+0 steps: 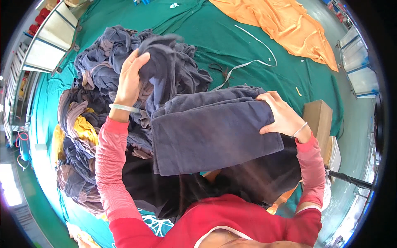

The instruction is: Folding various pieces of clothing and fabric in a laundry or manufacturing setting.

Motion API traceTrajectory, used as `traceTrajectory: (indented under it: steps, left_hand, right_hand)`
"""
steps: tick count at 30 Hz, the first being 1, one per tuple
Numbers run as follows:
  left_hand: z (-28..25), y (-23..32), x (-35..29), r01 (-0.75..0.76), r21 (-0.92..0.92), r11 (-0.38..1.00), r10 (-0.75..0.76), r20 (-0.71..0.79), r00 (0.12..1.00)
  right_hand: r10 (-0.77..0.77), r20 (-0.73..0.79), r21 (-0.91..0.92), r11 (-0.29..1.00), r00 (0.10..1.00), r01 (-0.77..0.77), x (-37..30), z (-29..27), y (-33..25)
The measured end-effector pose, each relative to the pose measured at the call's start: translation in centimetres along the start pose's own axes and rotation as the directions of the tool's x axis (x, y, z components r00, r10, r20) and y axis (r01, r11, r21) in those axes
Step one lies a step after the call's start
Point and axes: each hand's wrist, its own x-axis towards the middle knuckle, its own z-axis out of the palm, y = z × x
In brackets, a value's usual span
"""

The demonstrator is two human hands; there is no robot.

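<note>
Running roughly left-right lengthwise, just right of the heap (97,62), the folded cloth (215,138) has the right hand (283,112) gripping its upper-right corner; left hand (130,78), up-left of it, clutches loose cloth (161,68).

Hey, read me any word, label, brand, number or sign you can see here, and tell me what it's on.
I can read no text in this picture.
Folded dark cloth in the right hand: no lettering visible.
Cardboard box: none that I can make out.
Long white strip on green cloth: too small to tell if marked.
</note>
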Motion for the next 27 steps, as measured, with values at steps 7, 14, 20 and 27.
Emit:
traceTrajectory:
  steps: [7,14,20,27]
  left_hand:
    - [3.0,1.4,0.7,0.064,-0.403,0.913,-0.073,-0.007,0.997]
    - [6.5,2.1,-1.6,0.190,-0.365,0.911,-0.087,0.280,0.956]
    - [5.7,2.8,-1.3,0.178,-0.345,0.922,0.006,0.472,0.882]
    - [0.6,-3.0,1.9,0.002,-0.040,0.999,0.000,0.048,0.999]
  right_hand:
    - [-0.108,-0.187,-0.257,0.965,0.976,0.057,1.1,-1.2,-0.9]
    - [-0.266,-0.427,0.057,0.946,0.864,0.319,10.0,-1.6,-4.6]
    - [-0.515,-0.319,0.177,0.792,0.796,0.584,14.2,0.1,-3.4]
    - [-0.164,-0.375,0.927,-0.051,0.912,0.371,11.9,-4.0,-6.4]
